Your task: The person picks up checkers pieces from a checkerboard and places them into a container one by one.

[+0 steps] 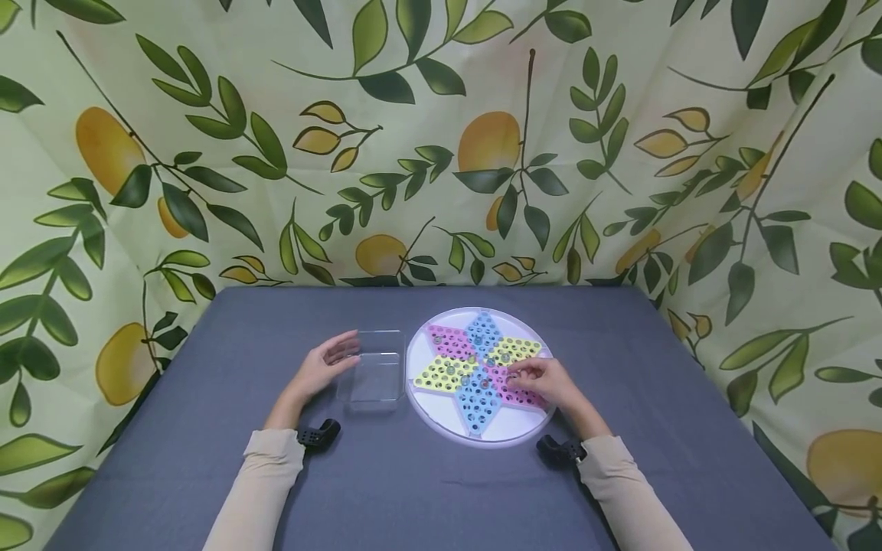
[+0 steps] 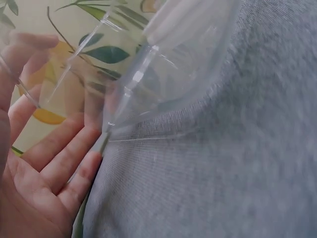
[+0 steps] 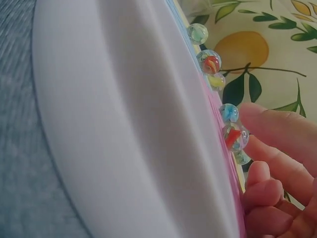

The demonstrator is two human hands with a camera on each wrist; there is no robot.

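A round white Chinese checkers board (image 1: pixel 441 417) bears a star of pink, yellow and blue holed sections, with several glass marbles in it. Over the pink section at the right, my right hand (image 1: pixel 544 380) pinches a marble with a red swirl (image 3: pixel 237 138) between thumb and forefinger, its other fingers curled. A blue-swirled marble (image 3: pixel 229 113) sits right by the thumb tip. To the left, my left hand (image 1: pixel 325 366) rests with loosely bent fingers against the left side of a clear plastic box (image 1: pixel 375 383). In the left wrist view, some fingers (image 2: pixel 64 153) show beside and through its transparent wall.
A grey cloth (image 1: pixel 441 490) covers the table. Leaf-and-fruit patterned fabric (image 1: pixel 413 153) hangs behind and at both sides. Black wrist camera mounts (image 1: pixel 320 435) sit at both wrists. The box stands close to the board's left rim.
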